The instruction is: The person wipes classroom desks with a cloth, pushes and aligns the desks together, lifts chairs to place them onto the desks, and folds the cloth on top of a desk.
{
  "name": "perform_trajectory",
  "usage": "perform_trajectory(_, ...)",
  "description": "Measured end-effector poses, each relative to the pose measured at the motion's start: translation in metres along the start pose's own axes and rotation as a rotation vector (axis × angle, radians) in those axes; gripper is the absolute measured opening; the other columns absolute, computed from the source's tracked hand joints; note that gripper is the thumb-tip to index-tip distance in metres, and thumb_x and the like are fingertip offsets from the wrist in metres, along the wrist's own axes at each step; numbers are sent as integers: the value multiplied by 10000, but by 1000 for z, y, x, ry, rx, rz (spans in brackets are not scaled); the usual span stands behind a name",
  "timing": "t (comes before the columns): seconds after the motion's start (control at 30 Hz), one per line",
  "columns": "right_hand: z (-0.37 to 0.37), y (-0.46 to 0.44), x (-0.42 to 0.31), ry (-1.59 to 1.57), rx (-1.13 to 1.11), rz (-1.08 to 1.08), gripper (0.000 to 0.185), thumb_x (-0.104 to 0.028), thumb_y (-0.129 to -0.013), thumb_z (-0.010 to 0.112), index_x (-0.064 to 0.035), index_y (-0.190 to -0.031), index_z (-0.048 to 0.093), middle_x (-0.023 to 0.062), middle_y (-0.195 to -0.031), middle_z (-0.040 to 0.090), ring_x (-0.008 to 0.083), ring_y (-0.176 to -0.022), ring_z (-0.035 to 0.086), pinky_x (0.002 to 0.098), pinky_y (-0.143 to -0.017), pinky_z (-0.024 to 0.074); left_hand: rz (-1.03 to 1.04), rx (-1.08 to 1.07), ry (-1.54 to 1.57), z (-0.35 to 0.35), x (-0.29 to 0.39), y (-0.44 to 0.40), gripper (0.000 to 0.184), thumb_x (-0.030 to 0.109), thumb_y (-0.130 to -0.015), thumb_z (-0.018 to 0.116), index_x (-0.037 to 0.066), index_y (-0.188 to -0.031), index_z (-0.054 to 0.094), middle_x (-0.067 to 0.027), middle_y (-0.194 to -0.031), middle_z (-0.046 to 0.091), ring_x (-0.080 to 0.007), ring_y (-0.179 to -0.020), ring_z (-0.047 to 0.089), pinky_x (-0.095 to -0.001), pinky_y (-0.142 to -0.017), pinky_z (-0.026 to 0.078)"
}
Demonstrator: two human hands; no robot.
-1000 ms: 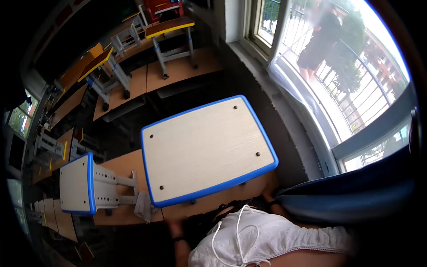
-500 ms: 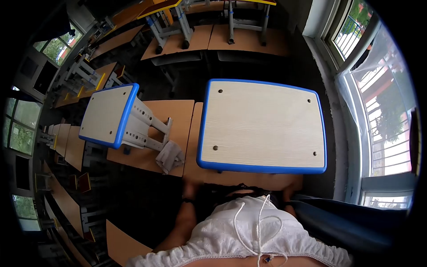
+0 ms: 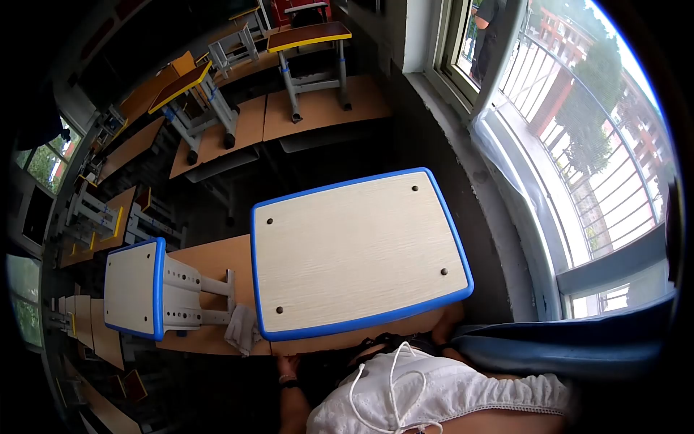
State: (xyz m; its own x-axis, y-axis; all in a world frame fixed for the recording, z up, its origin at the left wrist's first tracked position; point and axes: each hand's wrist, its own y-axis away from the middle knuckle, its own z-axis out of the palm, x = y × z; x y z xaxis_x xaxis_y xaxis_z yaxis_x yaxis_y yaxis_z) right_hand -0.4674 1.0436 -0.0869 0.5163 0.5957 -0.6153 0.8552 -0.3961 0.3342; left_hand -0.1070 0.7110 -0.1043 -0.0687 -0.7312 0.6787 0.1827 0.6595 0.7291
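Note:
A stool (image 3: 354, 249) with a pale wood-grain seat, blue rim and several dark bolts stands on the desk in front of me, its legs hidden beneath the seat. My left hand (image 3: 288, 365) is at the near edge of the desk (image 3: 325, 345), below the stool's left corner; its fingers are small and partly hidden. My right hand (image 3: 448, 320) is by the desk's right end, in shadow, with the fingers unclear. A crumpled grey cloth (image 3: 243, 330) lies left of the big stool. Beside it stands a second blue-rimmed stool (image 3: 134, 289) with grey, holed legs.
Windows (image 3: 571, 137) and a sill line the right side, with a blue curtain (image 3: 549, 343) near my right arm. Ahead, yellow-rimmed stools (image 3: 311, 36) stand on another row of desks (image 3: 325, 108). More desks (image 3: 97, 325) fill the left.
My view has turned to the right, so the stools and desks appear further left and lower. My left hand now shows at the desk edge, where it was blurred before.

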Motion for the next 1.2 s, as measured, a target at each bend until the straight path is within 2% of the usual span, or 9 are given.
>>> perform_trajectory(0.13,7,-8,7,14,-27,-28,413,-326,-876,330,13,-1071,464,199,-1054,494,321,-958,465,362,-831,360,-2,132,67,5,-2,-1,598,634,-739,381,74,-907,503,-59,-774,535,-235,-724,532,-390,-732,410)
perform_trajectory(0.23,10,-11,12,17,-42,-48,410,-328,-876,331,6,-1073,464,190,-1053,495,313,-955,466,358,-831,360,-112,39,11,-5,0,-5,666,659,-732,343,100,-1077,450,-73,-976,528,-251,-850,510,-395,-787,394)
perform_trajectory(0.43,10,-23,36,22,-81,-141,406,-331,-874,333,-6,-1078,465,172,-1052,497,297,-950,467,348,-832,360,-30,82,-30,13,10,15,624,600,-793,286,59,-1045,466,-100,-946,548,-253,-841,547,-395,-766,407)
perform_trajectory(0.57,4,-37,48,-10,-151,-202,403,-333,-873,334,-15,-1081,466,160,-1052,498,286,-946,468,341,-832,360,-49,99,-101,16,13,26,695,667,-745,283,53,-1005,477,-100,-931,542,-244,-884,521,-387,-790,391)
perform_trajectory(0.83,1,-57,68,-196,-351,-167,397,-338,-871,336,-32,-1088,466,137,-1051,501,265,-938,470,328,-832,361,-124,82,-200,14,24,31,635,571,-821,193,50,-982,518,-96,-817,604,-193,-754,576,-383,-734,396)
perform_trajectory(0.97,5,-68,77,-412,-578,-82,394,-340,-870,337,-40,-1091,467,125,-1050,502,254,-934,471,322,-832,361,-129,82,-255,12,25,30,597,548,-830,221,45,-962,516,-91,-820,606,-193,-755,577,-382,-729,400)
perform_trajectory(1.07,13,-87,98,-751,-735,41,393,-342,-870,338,-47,-1094,467,116,-1050,503,246,-932,471,317,-832,361,-103,-71,-376,5,22,31,640,595,-797,238,59,-1076,447,-119,-933,572,-238,-830,561,-395,-770,383)
perform_trajectory(1.13,29,-108,131,-1218,-691,187,394,-358,-864,336,-67,-1089,479,99,-1060,509,241,-940,477,318,-839,357,-136,-213,-616,3,25,39,667,616,-782,256,58,-1104,428,-120,-951,566,-234,-827,563,-390,-747,397)
perform_trajectory(1.2,20,-116,150,-1466,-771,513,423,-397,-849,340,-70,-1067,496,87,-1049,520,234,-940,484,315,-831,363,-168,-269,-783,-11,32,45,689,630,-768,281,47,-1103,431,-120,-944,563,-218,-813,566,-379,-725,412)
